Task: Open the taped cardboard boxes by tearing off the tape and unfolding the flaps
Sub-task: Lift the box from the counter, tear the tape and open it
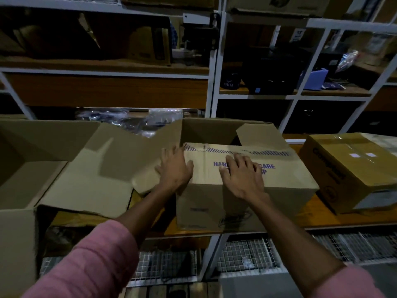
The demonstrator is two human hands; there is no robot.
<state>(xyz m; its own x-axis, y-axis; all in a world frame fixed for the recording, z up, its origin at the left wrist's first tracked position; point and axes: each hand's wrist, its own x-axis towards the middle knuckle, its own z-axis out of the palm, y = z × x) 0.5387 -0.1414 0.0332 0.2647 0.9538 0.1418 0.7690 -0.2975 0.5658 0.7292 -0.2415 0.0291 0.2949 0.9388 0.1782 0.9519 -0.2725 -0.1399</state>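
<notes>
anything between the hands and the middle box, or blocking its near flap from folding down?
Nothing visible. Both the left hand and right hand already lie with straight fingers on the near flap of the middle box. That flap hangs over the shelf's front edge with open space below.

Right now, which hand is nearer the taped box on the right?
Right. The right hand rests on the middle box, closer to the taped box; the left hand lies farther away at the middle box's left edge.
</notes>
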